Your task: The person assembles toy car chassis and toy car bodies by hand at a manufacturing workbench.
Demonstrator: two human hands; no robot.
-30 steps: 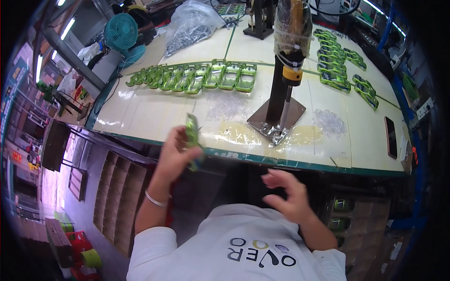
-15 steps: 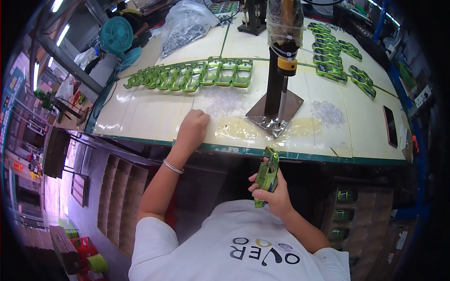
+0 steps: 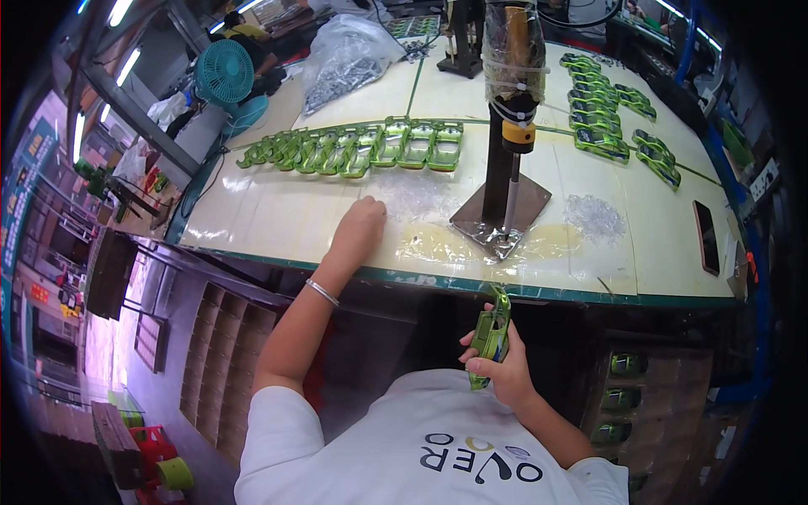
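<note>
My right hand is closed round a green toy car body shell, holding it upright just off the table's front edge. My left hand rests on the table with its fingers curled together, at the left edge of a pile of small clear plastic pieces. Whatever its fingertips pinch, if anything, is hidden. Ahead of my hands stands a screwdriver machine, its shaft pointing down over a brown metal base plate. A second pile of clear pieces lies to the right of the plate.
A row of green car shells stretches across the left of the table; more shells lie far right. Behind are a bag of grey parts and a teal fan. A phone lies right. Below right, a box holds shells.
The whole view has shifted slightly, so the table and its things appear lower and farther right. My left hand stays by the clear pieces, and my right hand still holds the shell.
</note>
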